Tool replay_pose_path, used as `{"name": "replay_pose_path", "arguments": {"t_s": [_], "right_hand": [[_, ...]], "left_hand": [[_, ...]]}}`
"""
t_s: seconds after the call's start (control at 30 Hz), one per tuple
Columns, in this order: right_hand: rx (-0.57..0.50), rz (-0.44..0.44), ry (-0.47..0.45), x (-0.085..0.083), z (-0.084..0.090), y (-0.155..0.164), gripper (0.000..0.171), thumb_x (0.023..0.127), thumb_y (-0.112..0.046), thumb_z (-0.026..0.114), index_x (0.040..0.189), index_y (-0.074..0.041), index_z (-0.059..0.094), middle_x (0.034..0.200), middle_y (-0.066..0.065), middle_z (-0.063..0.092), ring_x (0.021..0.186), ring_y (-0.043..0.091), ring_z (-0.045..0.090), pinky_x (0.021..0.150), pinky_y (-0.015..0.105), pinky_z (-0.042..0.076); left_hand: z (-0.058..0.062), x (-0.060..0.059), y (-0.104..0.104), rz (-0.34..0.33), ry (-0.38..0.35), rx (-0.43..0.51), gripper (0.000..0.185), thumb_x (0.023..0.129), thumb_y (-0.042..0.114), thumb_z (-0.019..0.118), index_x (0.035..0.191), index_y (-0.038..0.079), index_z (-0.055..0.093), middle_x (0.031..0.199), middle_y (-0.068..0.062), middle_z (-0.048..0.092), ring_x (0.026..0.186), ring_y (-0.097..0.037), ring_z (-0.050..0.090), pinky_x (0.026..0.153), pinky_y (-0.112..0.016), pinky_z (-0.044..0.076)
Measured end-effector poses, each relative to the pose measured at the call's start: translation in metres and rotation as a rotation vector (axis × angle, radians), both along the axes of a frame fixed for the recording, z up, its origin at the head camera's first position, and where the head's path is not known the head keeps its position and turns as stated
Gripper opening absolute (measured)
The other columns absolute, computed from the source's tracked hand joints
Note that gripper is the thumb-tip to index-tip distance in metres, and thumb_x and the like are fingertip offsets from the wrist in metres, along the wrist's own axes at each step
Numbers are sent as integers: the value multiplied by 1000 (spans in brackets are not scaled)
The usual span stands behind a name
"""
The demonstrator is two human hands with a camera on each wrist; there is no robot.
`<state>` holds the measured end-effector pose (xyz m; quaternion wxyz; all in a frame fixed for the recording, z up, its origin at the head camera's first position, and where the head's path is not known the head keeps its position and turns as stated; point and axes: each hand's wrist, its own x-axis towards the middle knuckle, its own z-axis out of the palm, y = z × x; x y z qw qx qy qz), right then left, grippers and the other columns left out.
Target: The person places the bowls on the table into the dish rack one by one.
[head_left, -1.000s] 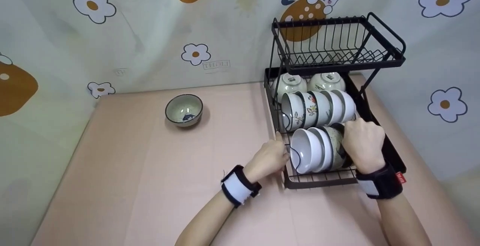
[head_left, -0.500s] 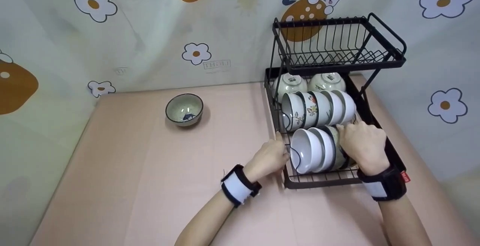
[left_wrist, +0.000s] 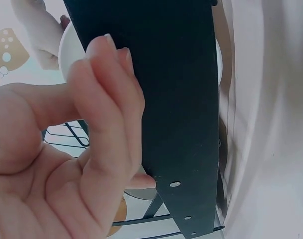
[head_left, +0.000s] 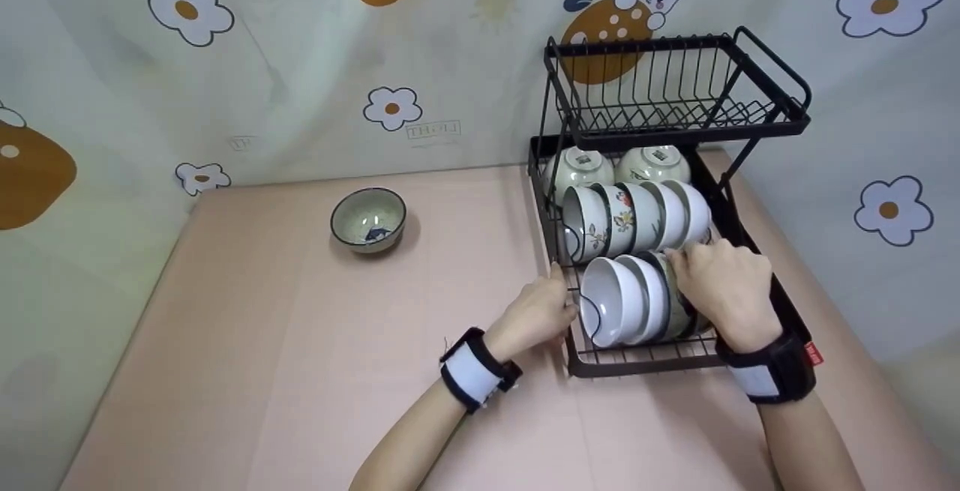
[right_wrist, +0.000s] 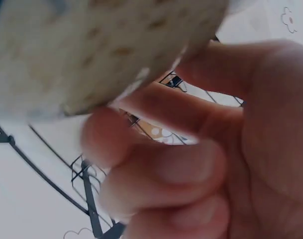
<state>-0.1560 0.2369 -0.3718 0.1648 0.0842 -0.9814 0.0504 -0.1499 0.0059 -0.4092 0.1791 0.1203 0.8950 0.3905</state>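
Observation:
In the head view my right hand (head_left: pixel 721 281) reaches over the front row of bowls and holds the speckled bowl (head_left: pixel 677 303) at its right end. The right wrist view shows that bowl (right_wrist: pixel 106 55) close up, with curled fingers (right_wrist: pixel 161 164) at its underside. My left hand (head_left: pixel 534 315) is at the left rim of the black dish rack (head_left: pixel 645 363). In the left wrist view its bent fingers (left_wrist: pixel 111 109) lie against the rack's dark side panel (left_wrist: pixel 181 99); the thumb's tip is hidden. White bowls (head_left: pixel 611 302) stand on edge left of the speckled one.
Behind stands a second row of bowls (head_left: pixel 622 217) on edge, with two upturned bowls (head_left: pixel 583 169) at the back. The rack's upper tier (head_left: pixel 675 131) overhangs them. A grey-green bowl (head_left: pixel 368 220) sits upright on the pink table (head_left: pixel 337 363). Printed curtains (head_left: pixel 285 64) surround it.
My right hand has shifted slightly toward the front row, its thumb side now lying farther left over the speckled bowl. The left hand stays at the rack's rim.

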Motion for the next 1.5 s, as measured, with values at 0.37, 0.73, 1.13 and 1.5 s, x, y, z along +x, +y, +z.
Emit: {"name": "replay_pose_path", "arguments": {"t_s": [0.37, 0.73, 1.13, 1.5], "right_hand": [[-54, 243, 178, 8, -4, -17, 13, 90, -11, 70, 81, -3, 68, 63, 16, 62, 52, 41, 59, 40, 52, 42], [-26, 586, 341, 14, -12, -37, 8, 81, -4, 78, 83, -3, 70, 71, 7, 64, 59, 25, 60, 48, 36, 50], [54, 846, 236, 33, -26, -63, 23, 77, -15, 85, 71, -10, 64, 68, 0, 58, 62, 16, 49, 55, 28, 46], [167, 861, 173, 41, -36, -74, 30, 75, -25, 88, 70, -10, 63, 69, -1, 57, 65, 18, 52, 56, 31, 44]], "left_hand": [[11, -11, -23, 90, -32, 87, 69, 101, 6, 60, 156, -10, 23, 65, -2, 57, 62, -25, 69, 51, -27, 53], [19, -34, -78, 347, 78, 37, 44, 106, 18, 56, 140, -8, 49, 80, -8, 67, 64, -16, 67, 54, -22, 52], [8, -51, -146, 682, 276, -117, 48, 105, 18, 51, 135, -19, 45, 109, -35, 65, 96, -45, 70, 79, -49, 60], [-9, -56, -190, 965, 293, -204, 64, 103, 15, 51, 145, -25, 24, 112, -43, 62, 95, -53, 67, 77, -54, 58]]}}
